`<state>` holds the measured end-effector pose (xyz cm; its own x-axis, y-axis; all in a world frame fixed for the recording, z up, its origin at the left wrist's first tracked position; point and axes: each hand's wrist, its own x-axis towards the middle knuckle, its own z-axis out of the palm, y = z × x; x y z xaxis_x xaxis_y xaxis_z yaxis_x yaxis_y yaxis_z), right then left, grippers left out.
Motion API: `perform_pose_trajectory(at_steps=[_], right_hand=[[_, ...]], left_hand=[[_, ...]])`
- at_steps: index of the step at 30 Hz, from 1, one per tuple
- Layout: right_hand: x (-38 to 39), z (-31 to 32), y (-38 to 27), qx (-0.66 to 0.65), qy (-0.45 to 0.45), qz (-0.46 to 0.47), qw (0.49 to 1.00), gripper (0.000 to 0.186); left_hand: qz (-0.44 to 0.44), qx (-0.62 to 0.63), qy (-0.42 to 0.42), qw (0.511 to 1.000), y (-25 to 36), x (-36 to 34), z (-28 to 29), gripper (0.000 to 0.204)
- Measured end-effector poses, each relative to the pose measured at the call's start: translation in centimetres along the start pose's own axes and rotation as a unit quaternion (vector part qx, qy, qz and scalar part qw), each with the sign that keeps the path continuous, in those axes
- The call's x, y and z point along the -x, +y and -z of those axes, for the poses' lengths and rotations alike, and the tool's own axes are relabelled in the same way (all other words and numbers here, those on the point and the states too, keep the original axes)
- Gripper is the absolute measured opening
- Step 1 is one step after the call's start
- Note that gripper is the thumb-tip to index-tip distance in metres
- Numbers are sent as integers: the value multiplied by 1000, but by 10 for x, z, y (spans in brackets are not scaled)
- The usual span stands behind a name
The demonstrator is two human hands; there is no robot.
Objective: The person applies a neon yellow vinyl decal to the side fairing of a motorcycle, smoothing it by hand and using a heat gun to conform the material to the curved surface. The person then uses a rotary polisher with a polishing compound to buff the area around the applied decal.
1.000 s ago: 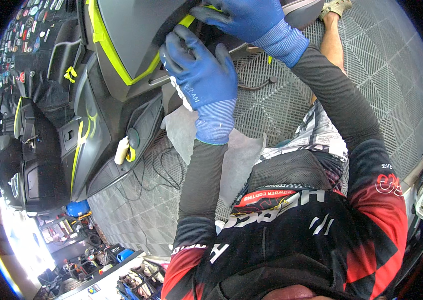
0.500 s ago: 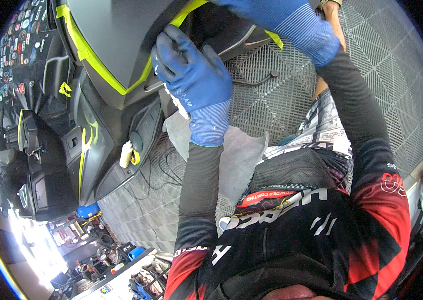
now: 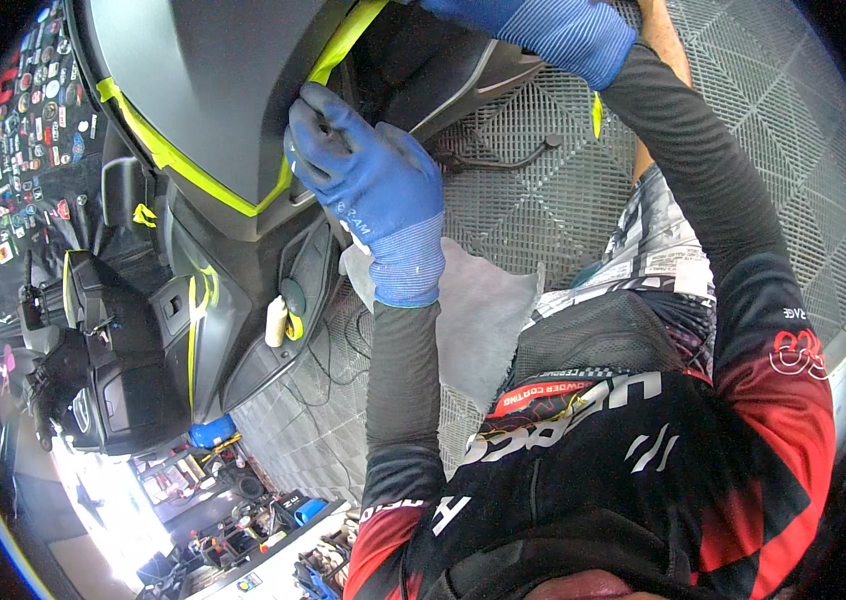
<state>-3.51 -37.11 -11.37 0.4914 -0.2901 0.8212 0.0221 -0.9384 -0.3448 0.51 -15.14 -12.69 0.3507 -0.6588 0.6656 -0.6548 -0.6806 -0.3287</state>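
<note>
A dark grey motor scooter body panel [image 3: 193, 75] fills the upper left, its edge lined with bright yellow masking tape [image 3: 178, 160]. My left hand [image 3: 378, 185], in a blue glove, bends its fingers against the panel's edge, the fingertips on the tape. From there a yellow strip [image 3: 345, 42] runs up toward the top edge. My right hand [image 3: 518, 18], also blue-gloved, is at the upper rim beside the strip; its fingers are out of the picture. A loose yellow tape end [image 3: 597, 116] hangs below that wrist. Something white shows at the left glove's cuff, too hidden to name.
A white bottle [image 3: 276, 322] and a yellow tape roll [image 3: 294, 326] sit on the scooter's lower panel. A brake lever [image 3: 518, 160] juts over the grey grid floor [image 3: 763, 120]. Behind stands another dark scooter [image 3: 108, 350]; cluttered shelves [image 3: 233, 540] are at lower left.
My right hand has moved left and up, farther out of the picture. My left hand has shifted slightly left along the panel edge. The whole view has turned a little.
</note>
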Motion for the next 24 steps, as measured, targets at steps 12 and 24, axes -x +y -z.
perform_pose_trajectory(at_steps=[12,24], right_hand=[[9,-51,15,57,190,85,976,14],[14,-71,-15,24,224,-49,973,9]], left_hand=[[-76,-30,-6,997,14,-20,8,73],[-128,-175,-46,975,18,-41,1,46]])
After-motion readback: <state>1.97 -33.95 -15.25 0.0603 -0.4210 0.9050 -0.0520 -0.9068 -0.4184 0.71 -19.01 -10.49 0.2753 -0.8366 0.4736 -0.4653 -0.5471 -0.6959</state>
